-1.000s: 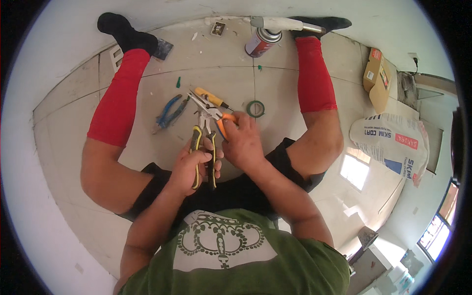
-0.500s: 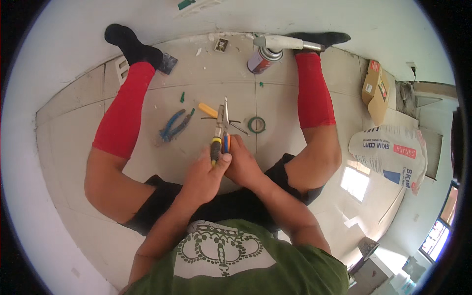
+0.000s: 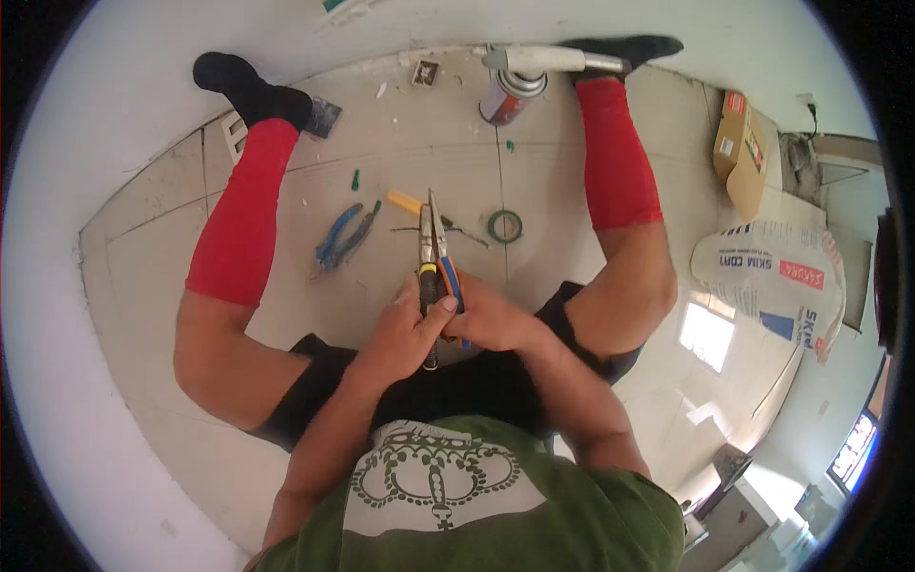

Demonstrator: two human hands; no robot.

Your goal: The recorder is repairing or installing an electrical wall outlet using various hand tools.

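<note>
Black-and-yellow pliers [image 3: 429,283] wrapped in closed left hand [image 3: 400,329], blue-and-orange long-nose pliers [image 3: 447,271] in closed right hand [image 3: 484,319] — noses held side by side above floor [image 3: 543,181], seemingly for mutual steadying. Thin dark wire [image 3: 405,229] seen at noses; whether clamped, cannot be told. Blue-handled pliers [image 3: 336,240], yellow-handled screwdriver [image 3: 407,201], green tape roll [image 3: 505,226] laid between spread legs [image 3: 624,153] — presumably for easy reach.

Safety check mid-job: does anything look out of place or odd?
Yes: the torch head on the gas canister has its metal nozzle apparently close to the right black sock, odd for a burner; contact is unclear. Pale scraps litter the tiled floor.
</note>
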